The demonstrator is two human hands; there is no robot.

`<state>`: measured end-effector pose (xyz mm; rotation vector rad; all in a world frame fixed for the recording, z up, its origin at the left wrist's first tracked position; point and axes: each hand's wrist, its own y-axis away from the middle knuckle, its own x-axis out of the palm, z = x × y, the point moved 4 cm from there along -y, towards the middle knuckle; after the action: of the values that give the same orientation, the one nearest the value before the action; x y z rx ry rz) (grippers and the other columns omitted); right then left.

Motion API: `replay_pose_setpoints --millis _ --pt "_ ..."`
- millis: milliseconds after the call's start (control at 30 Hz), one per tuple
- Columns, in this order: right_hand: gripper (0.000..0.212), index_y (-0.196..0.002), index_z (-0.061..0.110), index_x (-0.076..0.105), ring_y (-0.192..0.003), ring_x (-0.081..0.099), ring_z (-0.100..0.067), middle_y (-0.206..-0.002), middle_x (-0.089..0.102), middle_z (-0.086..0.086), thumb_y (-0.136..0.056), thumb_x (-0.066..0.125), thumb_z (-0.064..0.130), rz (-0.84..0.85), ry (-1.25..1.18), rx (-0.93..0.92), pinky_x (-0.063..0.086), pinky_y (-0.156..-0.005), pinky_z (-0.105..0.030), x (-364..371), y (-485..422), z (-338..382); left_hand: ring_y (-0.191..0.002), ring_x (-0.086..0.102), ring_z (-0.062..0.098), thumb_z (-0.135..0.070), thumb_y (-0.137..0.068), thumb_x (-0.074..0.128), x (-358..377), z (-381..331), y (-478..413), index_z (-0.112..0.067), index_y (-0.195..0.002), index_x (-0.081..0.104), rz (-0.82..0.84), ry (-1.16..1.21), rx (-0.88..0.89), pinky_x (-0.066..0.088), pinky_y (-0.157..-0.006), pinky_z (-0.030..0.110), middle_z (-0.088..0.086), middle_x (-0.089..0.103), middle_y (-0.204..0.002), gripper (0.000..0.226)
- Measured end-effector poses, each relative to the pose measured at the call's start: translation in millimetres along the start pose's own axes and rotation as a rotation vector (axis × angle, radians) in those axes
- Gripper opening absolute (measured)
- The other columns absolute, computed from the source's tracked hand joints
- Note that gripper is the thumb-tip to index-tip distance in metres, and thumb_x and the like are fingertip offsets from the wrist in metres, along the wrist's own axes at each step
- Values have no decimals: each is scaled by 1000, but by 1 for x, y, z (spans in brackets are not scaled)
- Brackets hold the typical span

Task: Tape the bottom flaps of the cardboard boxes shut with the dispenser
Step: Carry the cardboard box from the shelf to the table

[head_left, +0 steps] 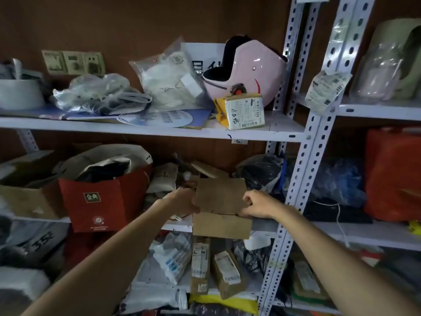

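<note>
Between left hand [182, 201] and right hand [257, 205], both with grips on its edges: cardboard box [219, 195].

Red bag [100, 197] left, black bag [259, 172] right crowd mid shelf; upright [303, 169] blocks right.

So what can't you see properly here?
Head view, hidden or unclear:
cardboard box: back side, turned away from the camera.
left hand: fingers behind the box.
white sign: writing covered by the pink helmet.
parcel label: print too small.
dispenser: nowhere in view.
</note>
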<state>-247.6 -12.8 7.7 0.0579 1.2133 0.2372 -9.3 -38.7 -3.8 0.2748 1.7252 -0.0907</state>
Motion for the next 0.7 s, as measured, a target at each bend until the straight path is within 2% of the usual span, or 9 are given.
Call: replay_pose_setpoints --millis 100,167,267,333,433,500,600,667,700 --pt "63 -132 14 46 -109 53 -19 -130 51 -6 -81 69 43 -31 -33 33 48 -90 -34 10 -14 -9 -104 61 28 -40 -87 63 10 3 -12 -17 -129 51 -51 79 -45 52 -83 38 10 63 -119 50" --pt "67 -139 12 40 -122 48 -23 -139 45 -8 -86 65 45 -88 -44 40 44 -96 -35 20 -23 -16 -103 61 31 -31 -91 61 23 6 -20 -18 -133 45 -71 233 -91 52 -82 41 12 60 -124 47" --pt "81 -148 7 23 -134 38 -27 -151 33 -12 -89 61 47 -190 -80 58 39 -103 -37 32 -32 -17 -102 59 28 -40 -87 67 37 12 -28 -22 -141 37 -97 562 -174 44 -71 32 8 56 -128 64" --pt "90 -149 2 16 -134 37 -31 -151 29 -18 -87 65 44 -235 -114 59 39 -105 -38 40 -36 -17 -112 55 27 -40 -83 72 46 10 -31 -21 -145 31 -84 685 -222 41 -76 29 9 54 -132 76" --pt "101 -150 0 6 -134 38 -33 -149 31 -21 -82 73 36 -258 -233 126 40 -105 -40 44 -41 -20 -120 52 30 -17 -88 67 56 4 -37 -14 -144 35 -42 776 -283 47 -90 32 13 50 -138 65" --pt "111 -151 5 -5 -131 43 -32 -148 36 -19 -79 77 27 -212 -399 203 43 -102 -39 45 -45 -23 -121 53 32 -4 -87 63 59 5 -40 -12 -144 37 -44 787 -317 50 -93 36 16 48 -139 62" --pt "126 -149 21 -21 -129 45 -31 -149 37 -14 -75 80 9 -83 -614 311 43 -103 -40 52 -46 -24 -122 51 35 5 -88 56 62 9 -36 -20 -149 27 28 871 -388 53 -90 39 17 43 -141 72" --pt "131 -149 28 -20 -130 43 -29 -150 35 -10 -71 82 5 -62 -624 293 42 -105 -42 57 -43 -25 -123 51 33 6 -84 62 66 10 -31 -26 -151 22 72 892 -335 51 -95 38 16 41 -144 84" --pt "132 -150 30 -16 -131 41 -28 -150 34 -8 -68 85 6 -78 -604 270 40 -106 -40 59 -40 -26 -118 54 32 6 -81 66 68 9 -27 -28 -152 18 88 881 -283 54 -87 33 16 42 -145 93"
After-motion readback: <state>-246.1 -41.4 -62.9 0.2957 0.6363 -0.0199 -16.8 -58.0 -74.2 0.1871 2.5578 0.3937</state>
